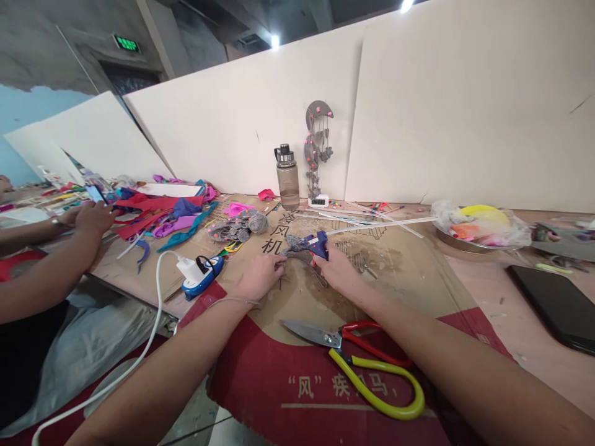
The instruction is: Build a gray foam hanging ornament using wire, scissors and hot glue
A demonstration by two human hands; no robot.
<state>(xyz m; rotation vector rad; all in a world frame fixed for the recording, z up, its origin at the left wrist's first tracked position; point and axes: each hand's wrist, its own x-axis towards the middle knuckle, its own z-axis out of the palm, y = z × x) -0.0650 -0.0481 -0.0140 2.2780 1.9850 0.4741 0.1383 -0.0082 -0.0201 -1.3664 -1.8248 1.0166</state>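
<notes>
My right hand (343, 271) is wrapped round a blue hot glue gun (318, 244), with a long whitish glue stick (385, 225) sticking out of its back. The gun's nozzle points left, over a grey curved felt piece (304, 256) on the cardboard. My left hand (261, 275) is closed in a pinch at the left end of that piece; its fingertips partly hide the spot. Large scissors (376, 365) with one red and one yellow handle lie nearer to me, blades pointing left. A grey yarn ball (257, 221) sits beyond my left hand, beside grey pieces with pink dots (230, 229).
A blue power strip (203, 279) with a white cord stands left. At the back are a water bottle (288, 179) and a grey moon hanging (318, 118). Right are a bowl (469, 243) and a phone (555, 303). A co-worker's hands (90, 217) hold a phone left.
</notes>
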